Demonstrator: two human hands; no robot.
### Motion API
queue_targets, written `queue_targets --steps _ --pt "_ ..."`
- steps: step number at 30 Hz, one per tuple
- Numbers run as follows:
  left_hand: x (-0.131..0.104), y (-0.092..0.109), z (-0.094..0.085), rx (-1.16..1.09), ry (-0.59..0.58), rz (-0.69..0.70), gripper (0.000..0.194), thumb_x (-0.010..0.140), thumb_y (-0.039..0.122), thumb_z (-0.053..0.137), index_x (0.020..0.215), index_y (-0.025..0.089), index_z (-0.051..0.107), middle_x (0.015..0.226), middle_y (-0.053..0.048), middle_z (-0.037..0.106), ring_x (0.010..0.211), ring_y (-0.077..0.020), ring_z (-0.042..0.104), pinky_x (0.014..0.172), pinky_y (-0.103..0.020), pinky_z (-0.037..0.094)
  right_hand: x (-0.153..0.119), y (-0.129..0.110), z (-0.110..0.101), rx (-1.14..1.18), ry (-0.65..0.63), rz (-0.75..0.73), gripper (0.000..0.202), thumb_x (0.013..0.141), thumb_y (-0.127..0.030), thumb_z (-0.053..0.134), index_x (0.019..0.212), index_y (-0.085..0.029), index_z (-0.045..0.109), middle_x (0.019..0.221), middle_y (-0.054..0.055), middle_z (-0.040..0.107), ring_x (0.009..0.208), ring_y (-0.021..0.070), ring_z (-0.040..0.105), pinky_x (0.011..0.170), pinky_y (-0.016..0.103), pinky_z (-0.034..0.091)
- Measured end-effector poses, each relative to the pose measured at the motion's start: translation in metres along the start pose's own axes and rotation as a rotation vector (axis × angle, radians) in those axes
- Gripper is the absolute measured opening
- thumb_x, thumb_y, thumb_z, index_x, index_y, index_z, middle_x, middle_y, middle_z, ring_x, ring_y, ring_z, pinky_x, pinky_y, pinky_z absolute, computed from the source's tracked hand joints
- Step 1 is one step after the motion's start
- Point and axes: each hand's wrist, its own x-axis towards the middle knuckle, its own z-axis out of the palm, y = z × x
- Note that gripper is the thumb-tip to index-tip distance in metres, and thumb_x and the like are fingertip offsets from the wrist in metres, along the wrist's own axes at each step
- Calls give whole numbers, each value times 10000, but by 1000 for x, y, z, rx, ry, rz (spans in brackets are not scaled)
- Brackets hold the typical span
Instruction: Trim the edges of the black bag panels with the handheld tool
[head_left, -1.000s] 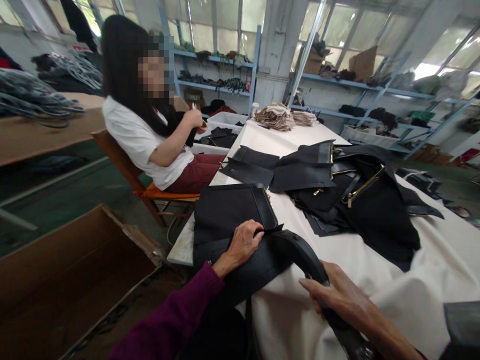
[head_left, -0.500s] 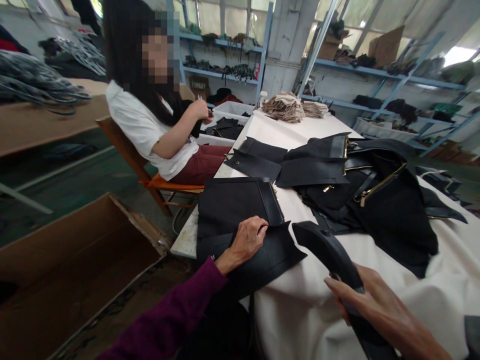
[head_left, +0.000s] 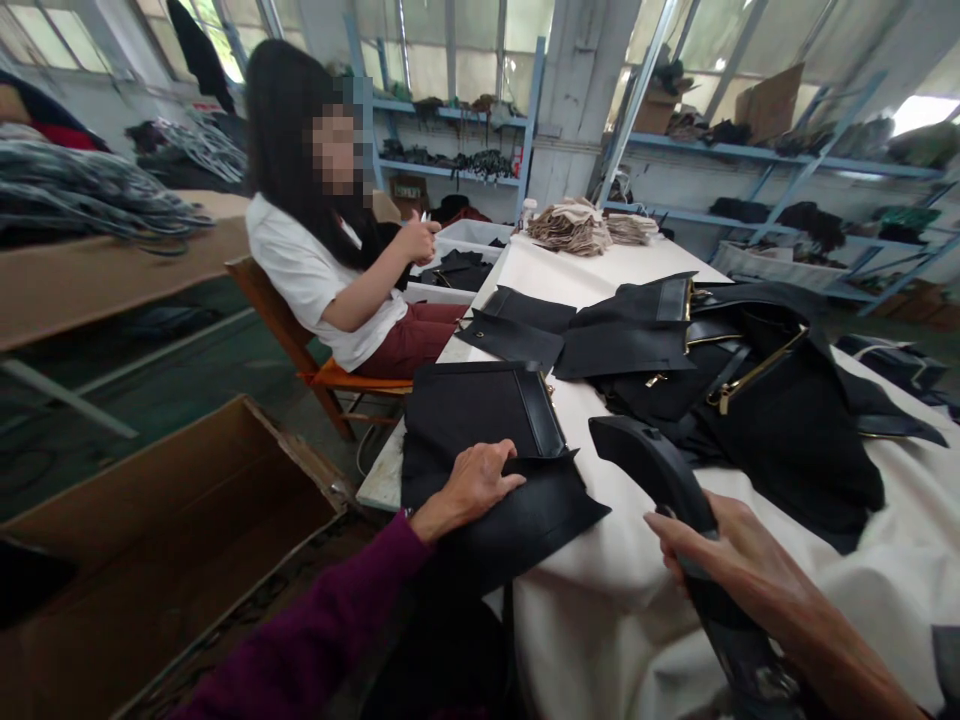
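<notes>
My left hand (head_left: 469,485) lies on a black leather piece (head_left: 525,515) at the near edge of the white-covered table (head_left: 607,620), fingers pinching its upper edge. Just behind it lies a black fabric panel with a strap (head_left: 480,410). My right hand (head_left: 731,560) grips the handle of a long black curved tool (head_left: 649,465), whose tip is raised above the table to the right of the leather piece.
A heap of black bag parts with gold zippers (head_left: 750,390) covers the table's middle. Beige stacks (head_left: 574,225) sit at the far end. A co-worker (head_left: 330,270) sits on a wooden chair at left. An open cardboard box (head_left: 150,540) stands on the floor.
The black tool has come off the leather piece and moved to the right, its tip now raised. My left hand stayed on the leather piece. The co-worker raised a hand.
</notes>
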Motion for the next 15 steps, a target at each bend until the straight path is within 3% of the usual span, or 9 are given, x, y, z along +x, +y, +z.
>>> queue_targets --steps 3,6,9,12,15 --pt "17 -3 -32 69 22 75 176 793 201 574 968 186 578 896 -43 669 866 -204 621 766 -298 450 -22 4 -6 -30 -28 46 438 806 -571 482 602 -184 516 511 2 569 457 136 519 430 224 392" --pt "40 7 -76 295 159 161 166 834 124 445 931 163 573 805 -57 645 747 -209 614 646 -299 418 -40 11 -7 -6 -8 94 465 782 -624 477 616 -191 513 508 9 568 459 147 526 425 230 402" --pt "51 26 -111 518 315 393 217 872 89 336 911 143 542 809 -76 598 720 -203 576 584 -299 368 -52 20 -9 -15 33 108 498 755 -664 478 566 -204 506 464 13 554 416 151 508 395 241 401" --pt "43 42 -108 632 318 675 236 896 87 297 866 147 524 768 -62 561 696 -184 537 563 -299 339 -61 30 -12 -55 93 59 557 751 -706 439 496 -217 513 440 22 538 398 162 508 390 258 416" --pt "20 48 -68 610 253 827 217 890 74 318 820 153 507 720 -41 542 643 -166 510 530 -302 319 -73 41 -15 -71 124 36 550 764 -692 456 485 -223 525 449 19 542 413 163 512 415 258 432"
